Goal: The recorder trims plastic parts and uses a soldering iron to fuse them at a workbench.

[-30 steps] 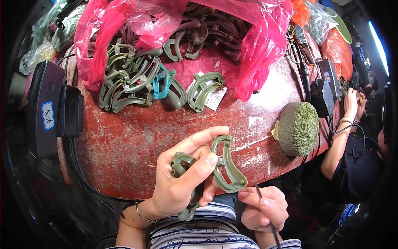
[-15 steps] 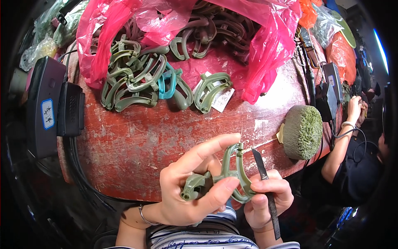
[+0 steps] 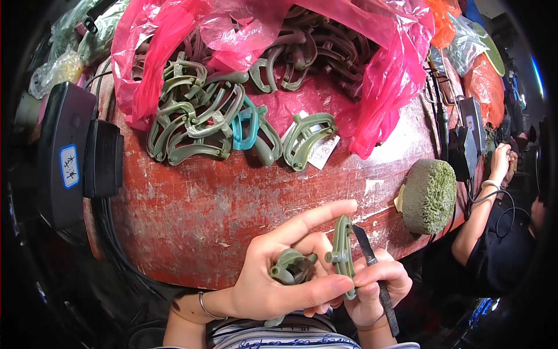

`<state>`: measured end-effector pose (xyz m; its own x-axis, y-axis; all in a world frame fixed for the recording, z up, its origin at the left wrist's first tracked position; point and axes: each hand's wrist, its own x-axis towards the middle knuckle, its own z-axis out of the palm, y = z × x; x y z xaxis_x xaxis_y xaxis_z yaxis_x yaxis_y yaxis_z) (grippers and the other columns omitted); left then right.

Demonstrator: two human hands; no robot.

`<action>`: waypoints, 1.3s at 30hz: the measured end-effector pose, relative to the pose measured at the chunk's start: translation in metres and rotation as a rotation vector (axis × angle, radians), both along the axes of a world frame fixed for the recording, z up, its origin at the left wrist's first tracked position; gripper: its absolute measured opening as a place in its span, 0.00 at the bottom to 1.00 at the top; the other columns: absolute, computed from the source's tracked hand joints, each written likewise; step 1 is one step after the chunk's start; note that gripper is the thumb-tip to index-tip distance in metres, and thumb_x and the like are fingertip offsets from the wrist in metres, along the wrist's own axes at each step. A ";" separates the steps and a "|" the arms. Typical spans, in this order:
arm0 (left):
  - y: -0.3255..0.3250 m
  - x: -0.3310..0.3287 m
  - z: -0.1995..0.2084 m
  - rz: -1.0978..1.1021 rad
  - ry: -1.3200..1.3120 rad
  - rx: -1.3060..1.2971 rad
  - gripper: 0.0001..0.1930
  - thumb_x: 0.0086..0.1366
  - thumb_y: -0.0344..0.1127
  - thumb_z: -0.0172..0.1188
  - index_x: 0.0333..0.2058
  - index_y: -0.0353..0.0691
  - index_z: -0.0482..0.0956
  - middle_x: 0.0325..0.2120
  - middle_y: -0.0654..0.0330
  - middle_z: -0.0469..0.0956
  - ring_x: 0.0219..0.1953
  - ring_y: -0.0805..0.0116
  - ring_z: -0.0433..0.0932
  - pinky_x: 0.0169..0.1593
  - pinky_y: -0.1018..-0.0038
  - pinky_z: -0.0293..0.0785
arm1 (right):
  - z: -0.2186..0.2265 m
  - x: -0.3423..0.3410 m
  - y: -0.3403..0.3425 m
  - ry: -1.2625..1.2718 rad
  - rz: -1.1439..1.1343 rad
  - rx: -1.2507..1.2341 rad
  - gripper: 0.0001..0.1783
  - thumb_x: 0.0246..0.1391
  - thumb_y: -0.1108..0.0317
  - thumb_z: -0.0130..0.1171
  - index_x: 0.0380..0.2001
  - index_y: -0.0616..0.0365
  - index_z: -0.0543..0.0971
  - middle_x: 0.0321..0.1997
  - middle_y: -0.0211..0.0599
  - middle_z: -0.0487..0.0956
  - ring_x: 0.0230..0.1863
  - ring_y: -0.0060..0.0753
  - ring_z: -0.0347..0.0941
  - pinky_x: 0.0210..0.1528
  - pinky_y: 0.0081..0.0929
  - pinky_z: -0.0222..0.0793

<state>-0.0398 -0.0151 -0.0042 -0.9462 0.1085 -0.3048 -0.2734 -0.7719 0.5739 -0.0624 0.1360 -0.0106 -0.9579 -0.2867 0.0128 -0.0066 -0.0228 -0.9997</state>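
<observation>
My left hand [image 3: 270,276] is closed around a green plastic part [image 3: 290,269] in its palm, index finger stretched out. Between that thumb and my right hand stands a curved green plastic frame [image 3: 343,250], seen edge-on; whether it joins the palm piece I cannot tell. My right hand [image 3: 383,282] grips a narrow dark knife [image 3: 365,244], its blade pointing up beside the frame's right edge. Its thumb and finger also touch the frame's lower end. Across the table lie more green frames [image 3: 197,152], a turquoise one [image 3: 247,125] among them, and one on a white tag [image 3: 325,152].
A pink plastic bag [image 3: 395,75] full of such parts spreads over the back of the worn red table [image 3: 174,232]. On the right sits a round green rough-topped block [image 3: 430,198]. Dark boxes [image 3: 64,157] with cables stand at left. A co-worker's arm [image 3: 482,215] shows at far right.
The green frame has turned from showing its open loop to edge-on. The knife blade now lies close to its right side. Both hands sit slightly lower in view.
</observation>
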 end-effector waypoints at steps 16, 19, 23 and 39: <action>0.005 -0.002 -0.002 -0.069 -0.063 -0.129 0.35 0.44 0.29 0.65 0.51 0.27 0.58 0.35 0.50 0.72 0.23 0.74 0.73 0.17 0.87 0.65 | 0.019 -0.032 0.025 0.190 0.144 0.184 0.18 0.46 0.76 0.52 0.42 0.69 0.68 0.23 0.46 0.77 0.22 0.32 0.75 0.23 0.19 0.70; 0.005 -0.002 0.000 -0.097 -0.076 -0.176 0.35 0.44 0.26 0.65 0.51 0.27 0.58 0.36 0.48 0.72 0.25 0.73 0.74 0.17 0.87 0.65 | 0.022 -0.038 0.033 0.356 0.206 0.273 0.14 0.49 0.71 0.53 0.39 0.67 0.71 0.21 0.43 0.77 0.21 0.31 0.75 0.21 0.20 0.70; 0.007 -0.002 -0.005 -0.089 -0.053 -0.191 0.35 0.44 0.25 0.64 0.51 0.28 0.58 0.35 0.47 0.73 0.26 0.71 0.75 0.18 0.86 0.67 | 0.025 -0.041 0.028 0.385 0.194 0.267 0.10 0.47 0.67 0.55 0.31 0.64 0.75 0.20 0.41 0.78 0.19 0.30 0.75 0.22 0.21 0.71; 0.009 -0.008 -0.002 -0.088 -0.084 -0.185 0.36 0.42 0.26 0.66 0.51 0.27 0.58 0.32 0.46 0.74 0.27 0.70 0.74 0.21 0.83 0.71 | 0.013 -0.044 0.014 0.541 0.151 0.346 0.15 0.51 0.54 0.50 0.25 0.56 0.71 0.12 0.29 0.74 0.12 0.23 0.70 0.15 0.15 0.64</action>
